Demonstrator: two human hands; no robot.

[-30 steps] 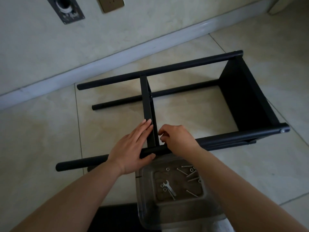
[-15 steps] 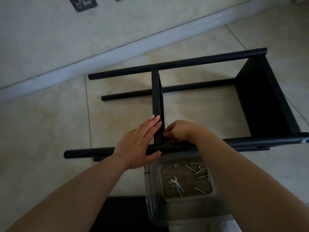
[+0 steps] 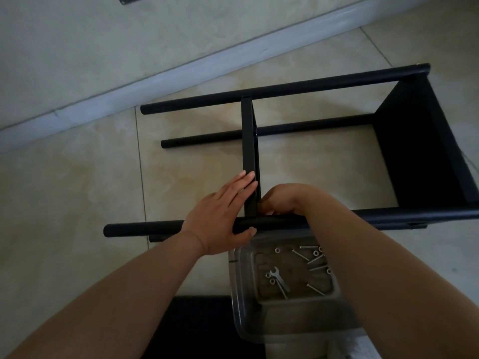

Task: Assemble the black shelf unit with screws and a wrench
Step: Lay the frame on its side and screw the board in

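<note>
frame [image 3: 324, 86] lies on its side on the floor, end shelf [image 3: 420, 151] on, middle shelf [image 3: 249, 156] going in. left hand [image 3: 220, 216] flat against it, thumb under the pole; right hand [image 3: 287, 200] curled at the joint, holding what i cannot tell. wrench [image 3: 280, 278] and screws [image 3: 315, 259] wait in the tub [image 3: 243, 320], so fastening remains.

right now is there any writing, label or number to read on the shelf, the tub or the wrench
None can be read.
Black shelf unit: no print visible.
Clear tub: one small dark mark on its rim, too small to read.
Wrench: too small to show any stamp.
</note>
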